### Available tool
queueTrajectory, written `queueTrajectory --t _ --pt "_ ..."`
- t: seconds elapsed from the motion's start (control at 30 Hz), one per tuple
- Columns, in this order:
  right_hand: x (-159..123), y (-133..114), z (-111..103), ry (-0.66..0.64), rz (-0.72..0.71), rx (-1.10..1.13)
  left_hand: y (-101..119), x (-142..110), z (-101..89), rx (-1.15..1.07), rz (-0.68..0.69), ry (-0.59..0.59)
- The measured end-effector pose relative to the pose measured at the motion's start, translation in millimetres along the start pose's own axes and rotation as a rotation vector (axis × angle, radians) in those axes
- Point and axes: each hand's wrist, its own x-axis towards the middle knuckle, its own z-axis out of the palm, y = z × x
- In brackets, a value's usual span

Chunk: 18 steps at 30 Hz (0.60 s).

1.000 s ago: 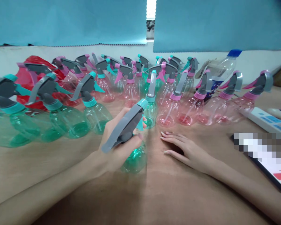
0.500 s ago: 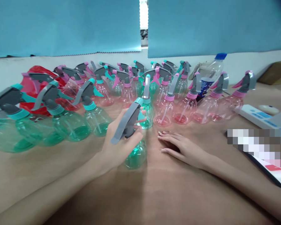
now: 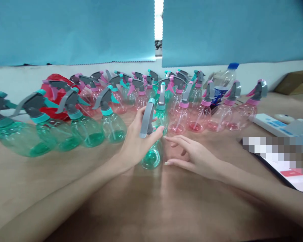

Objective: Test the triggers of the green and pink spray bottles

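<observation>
My left hand [image 3: 133, 146] is wrapped round the neck of a green spray bottle [image 3: 150, 159] with a grey and teal trigger head. Its fingers are partly hidden behind the head, while the thumb lies across the front. Just right of that bottle, my right hand [image 3: 194, 153] hovers low over the table, fingers apart and nothing in them. Beyond the held bottle stands another green spray bottle [image 3: 162, 116]. Left of it runs a row of green spray bottles, the closest being one with a teal collar [image 3: 113, 127]. Pink spray bottles [image 3: 178, 119] line the right side.
More spray bottles stand at the back, by a red plastic bag [image 3: 56, 90]. A large clear bottle with a blue cap [image 3: 223, 79] is behind the pink row. At right lie a white device [image 3: 270, 123], a phone-like screen [image 3: 300, 179] and a cardboard box [image 3: 296, 81].
My left hand and the held bottle have shifted slightly right and away from me. My right hand has moved closer to the bottle, its fingers spreading. The view has turned a little left.
</observation>
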Motion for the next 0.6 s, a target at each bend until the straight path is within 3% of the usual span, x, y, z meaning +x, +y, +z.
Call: queueTrajectory --t 0.13,0.27,0.4,0.6 --pt "19 -29 4 0.120 0.002 -0.012 3 2 -7.7 0.099 -0.005 -0.047" --pt "37 -45 14 0.159 0.041 -0.014 2 -7 -21.4 0.043 -0.058 -0.138" --pt "50 -50 21 0.135 0.090 -0.066 -5 -32 -44.2 0.080 -0.122 -0.194" --pt "75 -46 25 0.142 0.119 -0.070 -20 -73 -80.8 0.265 -0.241 -0.161"
